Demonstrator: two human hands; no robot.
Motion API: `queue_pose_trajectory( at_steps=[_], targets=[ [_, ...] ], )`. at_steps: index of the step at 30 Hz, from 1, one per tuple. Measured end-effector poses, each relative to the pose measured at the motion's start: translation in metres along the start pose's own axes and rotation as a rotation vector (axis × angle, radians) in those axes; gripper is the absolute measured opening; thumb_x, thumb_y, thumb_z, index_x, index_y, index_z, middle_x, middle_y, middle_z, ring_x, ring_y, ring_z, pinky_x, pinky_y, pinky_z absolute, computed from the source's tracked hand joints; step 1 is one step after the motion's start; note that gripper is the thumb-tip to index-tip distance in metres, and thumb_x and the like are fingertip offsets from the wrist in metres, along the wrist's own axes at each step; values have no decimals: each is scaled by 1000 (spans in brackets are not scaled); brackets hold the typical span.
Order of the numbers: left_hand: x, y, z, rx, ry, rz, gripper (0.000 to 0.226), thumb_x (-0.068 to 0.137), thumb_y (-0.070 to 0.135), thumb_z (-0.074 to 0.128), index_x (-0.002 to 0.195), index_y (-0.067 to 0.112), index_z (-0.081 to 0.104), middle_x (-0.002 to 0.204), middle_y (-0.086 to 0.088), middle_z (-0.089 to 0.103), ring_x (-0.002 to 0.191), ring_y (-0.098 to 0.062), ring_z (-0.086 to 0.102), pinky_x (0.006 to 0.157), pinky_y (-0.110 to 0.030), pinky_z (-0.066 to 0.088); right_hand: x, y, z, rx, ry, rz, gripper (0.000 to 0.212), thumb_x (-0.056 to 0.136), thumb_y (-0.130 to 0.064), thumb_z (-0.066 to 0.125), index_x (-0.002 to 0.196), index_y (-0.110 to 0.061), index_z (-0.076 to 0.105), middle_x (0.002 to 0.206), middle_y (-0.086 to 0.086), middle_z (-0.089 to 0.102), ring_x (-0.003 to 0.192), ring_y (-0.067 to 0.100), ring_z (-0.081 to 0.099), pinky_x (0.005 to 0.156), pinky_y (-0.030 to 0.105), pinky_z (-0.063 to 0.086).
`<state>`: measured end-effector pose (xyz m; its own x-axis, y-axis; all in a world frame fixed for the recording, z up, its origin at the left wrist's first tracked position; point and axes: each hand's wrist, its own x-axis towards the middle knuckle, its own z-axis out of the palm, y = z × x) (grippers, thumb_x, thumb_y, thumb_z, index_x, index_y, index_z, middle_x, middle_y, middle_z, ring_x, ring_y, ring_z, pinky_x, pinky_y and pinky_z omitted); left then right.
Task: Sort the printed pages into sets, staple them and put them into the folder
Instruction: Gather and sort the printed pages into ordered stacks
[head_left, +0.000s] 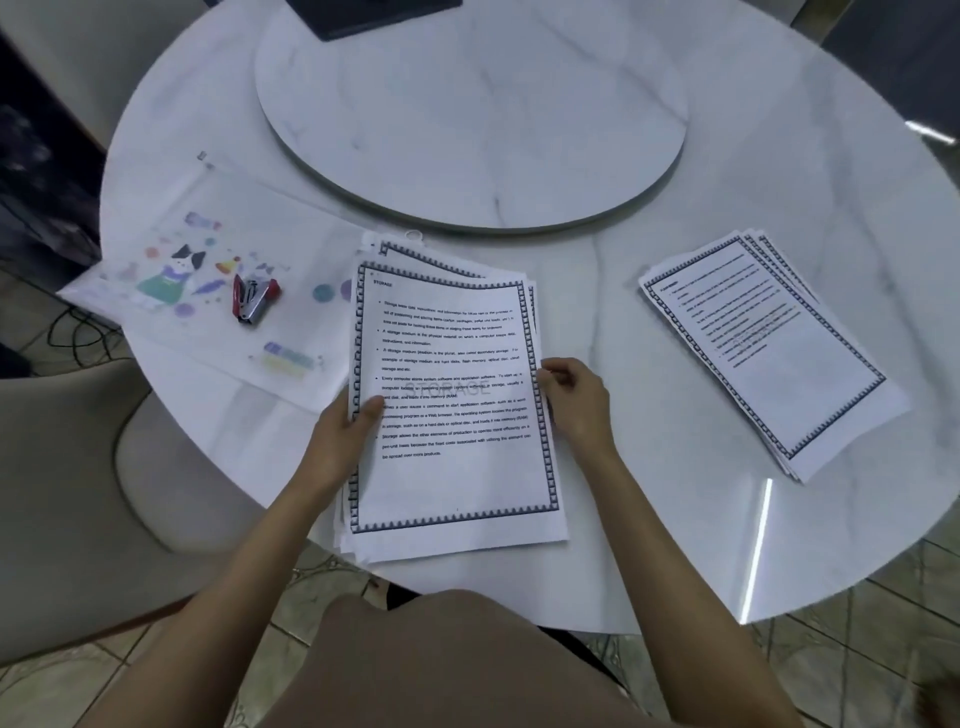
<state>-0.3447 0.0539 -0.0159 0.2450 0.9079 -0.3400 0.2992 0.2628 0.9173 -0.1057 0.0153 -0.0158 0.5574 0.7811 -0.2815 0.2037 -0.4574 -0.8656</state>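
While the main stack of printed pages (452, 405) lies at the table's near edge, overhanging it slightly, I see both hands on its sides approx. mid-height. L hand (345, 434): thumb flat on top sheet over the left border, other fingers tucked under the stack edge, so a narrow pinch on the paper. R hand (576, 400): fingers curled close, tips pinching the right edge of the top sheet(s); how many sheets, I can't tell. Top page is headed "STORAGE", w/ patterned border; lower sheets fan out at the top corner. Right of the stack, well apart: second pile of pages (769, 348), angled, untouched. Left, just beside the stack: clear folder (208, 270) w/ cartoon print, flat on the table (597, 270); red stapler (254, 301) sits on it. Farther back: round turntable (467, 119), centre of table.
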Motion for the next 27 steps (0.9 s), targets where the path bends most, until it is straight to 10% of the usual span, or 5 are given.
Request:
queue_pose_trajectory(
  at_steps=[7,27],
  targets=[
    [3,18,6,-36,-41,94,27,96,26,42,122,25,50,108,20,59,89,15,59,74,-1,46,1,2,-19,70,-66,56,43,89,-29,59,127,-12,49,105,-3,57,92,9,56,81,22,50],
    [17,95,57,-181,184,427,31,90,14,57,120,17,48,109,18,60,98,11,59,88,-14,49,-14,-75,-60,460,185,-421,14,96,-14,47,104,-23,54,100,-12,62,92,-6,60,85,17,49]
  ],
)
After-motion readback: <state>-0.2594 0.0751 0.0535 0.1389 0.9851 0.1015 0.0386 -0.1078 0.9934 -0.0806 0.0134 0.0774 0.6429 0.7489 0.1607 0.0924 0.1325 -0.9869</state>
